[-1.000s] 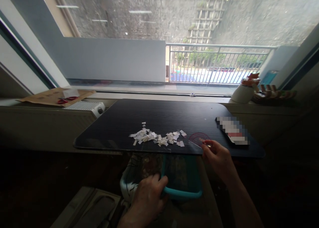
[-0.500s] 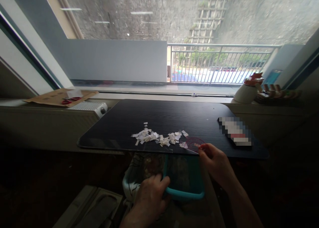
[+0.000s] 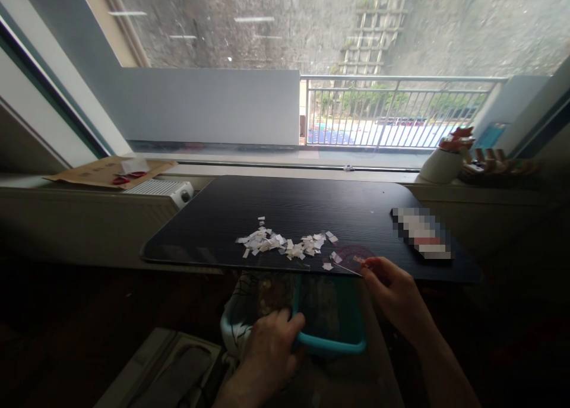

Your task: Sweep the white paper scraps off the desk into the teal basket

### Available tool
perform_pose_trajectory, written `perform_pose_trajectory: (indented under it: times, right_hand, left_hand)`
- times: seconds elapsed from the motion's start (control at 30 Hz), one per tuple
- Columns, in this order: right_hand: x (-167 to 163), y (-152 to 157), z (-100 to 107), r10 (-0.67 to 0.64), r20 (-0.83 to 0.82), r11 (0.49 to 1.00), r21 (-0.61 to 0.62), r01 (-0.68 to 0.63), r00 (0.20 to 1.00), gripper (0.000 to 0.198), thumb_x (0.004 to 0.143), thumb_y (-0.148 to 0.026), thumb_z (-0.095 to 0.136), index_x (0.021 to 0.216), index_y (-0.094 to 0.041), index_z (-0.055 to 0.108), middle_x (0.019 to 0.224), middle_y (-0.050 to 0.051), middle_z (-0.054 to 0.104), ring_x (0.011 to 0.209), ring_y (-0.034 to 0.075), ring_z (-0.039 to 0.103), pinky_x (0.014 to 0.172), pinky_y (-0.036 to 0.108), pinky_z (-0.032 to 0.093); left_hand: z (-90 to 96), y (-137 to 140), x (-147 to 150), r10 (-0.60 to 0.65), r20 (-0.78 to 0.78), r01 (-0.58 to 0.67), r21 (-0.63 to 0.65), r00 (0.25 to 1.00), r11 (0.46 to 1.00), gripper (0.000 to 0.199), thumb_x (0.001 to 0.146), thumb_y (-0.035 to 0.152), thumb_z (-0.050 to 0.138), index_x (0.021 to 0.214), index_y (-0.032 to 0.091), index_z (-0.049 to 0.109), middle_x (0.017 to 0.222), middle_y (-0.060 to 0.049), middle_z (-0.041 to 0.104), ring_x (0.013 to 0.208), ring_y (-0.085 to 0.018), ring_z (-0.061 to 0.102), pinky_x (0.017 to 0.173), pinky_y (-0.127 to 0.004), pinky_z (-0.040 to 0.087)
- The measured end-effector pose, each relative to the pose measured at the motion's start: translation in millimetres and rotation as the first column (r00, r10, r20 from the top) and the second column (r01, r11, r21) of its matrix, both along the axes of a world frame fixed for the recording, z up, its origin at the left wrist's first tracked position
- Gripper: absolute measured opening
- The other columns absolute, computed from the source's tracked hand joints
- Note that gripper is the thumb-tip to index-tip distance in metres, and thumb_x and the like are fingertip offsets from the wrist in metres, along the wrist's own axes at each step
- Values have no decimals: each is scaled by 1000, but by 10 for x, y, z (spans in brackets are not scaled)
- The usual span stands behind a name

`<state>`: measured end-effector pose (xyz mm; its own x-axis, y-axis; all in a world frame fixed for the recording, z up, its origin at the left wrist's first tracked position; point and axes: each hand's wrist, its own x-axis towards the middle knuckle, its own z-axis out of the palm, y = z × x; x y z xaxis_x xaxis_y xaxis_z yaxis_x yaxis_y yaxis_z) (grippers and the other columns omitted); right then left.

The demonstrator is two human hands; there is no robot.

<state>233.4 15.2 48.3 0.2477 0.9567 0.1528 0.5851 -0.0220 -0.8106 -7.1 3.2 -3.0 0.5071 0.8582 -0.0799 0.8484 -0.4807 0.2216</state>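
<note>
My right hand [image 3: 387, 282] is closed in a pinch at the near edge of the dark table [image 3: 312, 197]. Between its fingertips is a see-through reddish protractor [image 3: 354, 253] with a curved side and a straight edge, lying low over the tabletop. Small white paper scraps [image 3: 262, 242] form a loose pile to its left, with a couple of pieces right beside the straight edge. Below the table, my left hand [image 3: 274, 342] is closed around the rim of a teal bin [image 3: 332, 344]; its fingertips are partly hidden.
A white bin with black lines [image 3: 234, 331] adjoins the teal one. A partly blurred-out packet [image 3: 421, 233] lies at the table's right. Red-handled scissors [image 3: 129, 177] rest on brown paper [image 3: 84, 173] by the window. A white pot [image 3: 440, 165] stands on the right sill.
My right hand and the protractor have shifted slightly right. Two scraps near the straight edge now lie apart, one closer to the table's edge. My left hand stays at the bin rim.
</note>
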Motion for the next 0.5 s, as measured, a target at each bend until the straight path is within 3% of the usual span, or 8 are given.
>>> perform_pose_trajectory:
  times: [0.2,0.5]
  right_hand:
    - [16,-49,21,68,-24,996,-60,-69,997,22,84,-38,51,87,-19,61,77,3,69,70,18,63,63,26,45]
    - [-64,200,-128,19,31,1000,5,-20,999,25,82,-42,52,87,-20,63,74,3,70,67,19,64,62,27,46]
  left_hand:
    - [-18,12,-5,-4,0,4,0,1000,1000,15,77,22,60,91,25,58,86,-2,59,79,-24,57,64,-32,39]
    - [-3,12,-1,-3,-6,3,3,1000,1000,15,77,22,61,91,25,58,86,-2,59,79,-24,57,64,-32,39]
